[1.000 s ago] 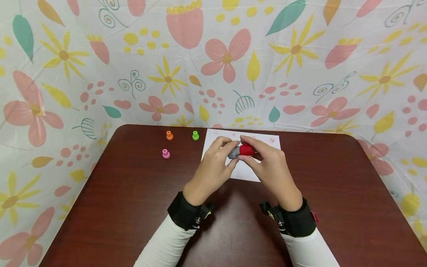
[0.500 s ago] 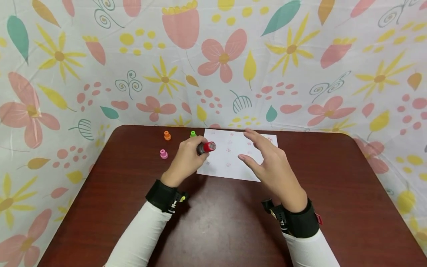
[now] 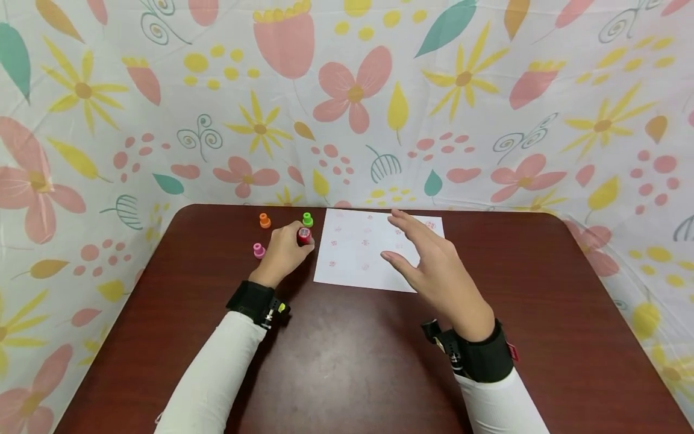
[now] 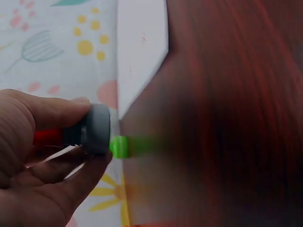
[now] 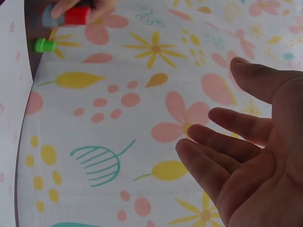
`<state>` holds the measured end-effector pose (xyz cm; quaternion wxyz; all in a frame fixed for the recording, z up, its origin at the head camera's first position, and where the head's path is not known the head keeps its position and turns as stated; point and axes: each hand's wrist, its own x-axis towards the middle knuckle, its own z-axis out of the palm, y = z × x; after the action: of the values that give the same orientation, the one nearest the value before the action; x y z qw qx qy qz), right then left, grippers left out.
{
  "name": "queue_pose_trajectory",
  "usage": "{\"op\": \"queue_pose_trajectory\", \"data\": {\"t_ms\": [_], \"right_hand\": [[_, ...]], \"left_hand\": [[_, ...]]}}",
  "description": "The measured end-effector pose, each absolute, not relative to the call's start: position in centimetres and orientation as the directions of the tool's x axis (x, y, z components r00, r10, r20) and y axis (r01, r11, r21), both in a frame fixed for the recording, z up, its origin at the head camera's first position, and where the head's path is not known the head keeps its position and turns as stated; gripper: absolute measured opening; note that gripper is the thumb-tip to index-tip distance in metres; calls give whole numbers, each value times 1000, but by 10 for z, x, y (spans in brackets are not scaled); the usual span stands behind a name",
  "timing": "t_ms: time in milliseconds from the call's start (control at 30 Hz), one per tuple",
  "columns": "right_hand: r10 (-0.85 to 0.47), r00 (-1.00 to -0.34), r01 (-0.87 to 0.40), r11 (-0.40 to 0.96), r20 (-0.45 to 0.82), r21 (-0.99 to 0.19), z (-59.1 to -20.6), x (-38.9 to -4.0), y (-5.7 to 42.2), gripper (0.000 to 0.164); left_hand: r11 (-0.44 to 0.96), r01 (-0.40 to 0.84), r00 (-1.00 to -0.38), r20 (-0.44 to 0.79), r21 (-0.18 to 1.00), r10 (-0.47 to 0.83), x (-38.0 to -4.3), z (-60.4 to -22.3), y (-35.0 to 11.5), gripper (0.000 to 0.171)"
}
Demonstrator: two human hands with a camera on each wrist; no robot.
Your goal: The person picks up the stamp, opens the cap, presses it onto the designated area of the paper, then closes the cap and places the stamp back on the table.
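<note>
My left hand (image 3: pixel 284 250) grips a red stamp (image 3: pixel 304 235) with a grey end, just left of the paper. In the left wrist view the thumb and fingers pinch the stamp's grey end (image 4: pixel 97 128), which faces the table. Right beside that hand is a small lime-green stamp-like piece (image 3: pixel 308 219). My right hand (image 3: pixel 441 265) hovers over the right part of the white paper (image 3: pixel 352 274), thumb and fingers apart, with nothing between them. Rows of small red prints (image 3: pixel 365 243) mark the sheet.
An orange piece (image 3: pixel 264 220) and a pink piece (image 3: pixel 259 251) of the same shape stand left of my left hand. The dark brown table (image 3: pixel 347 355) ends at the back against a flower-patterned cloth (image 3: pixel 466 144).
Both hands were together on the stamp over the paper. The right hand let go and stays raised there; the left carried the stamp left off the sheet and turned it grey end down.
</note>
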<state>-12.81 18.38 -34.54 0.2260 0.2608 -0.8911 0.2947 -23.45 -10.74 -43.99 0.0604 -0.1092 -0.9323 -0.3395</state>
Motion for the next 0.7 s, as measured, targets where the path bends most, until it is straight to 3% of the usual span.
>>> {"op": "queue_pose_trajectory", "data": {"t_ms": [367, 700], "right_hand": [[-298, -803, -544, 720, 516, -432, -344, -131, 190, 62], [-277, -821, -502, 767, 498, -400, -347, -140, 201, 59]], "left_hand": [[781, 204, -979, 120, 590, 165, -248, -451, -118, 25], [777, 211, -977, 133, 593, 164, -241, -453, -118, 60]]}}
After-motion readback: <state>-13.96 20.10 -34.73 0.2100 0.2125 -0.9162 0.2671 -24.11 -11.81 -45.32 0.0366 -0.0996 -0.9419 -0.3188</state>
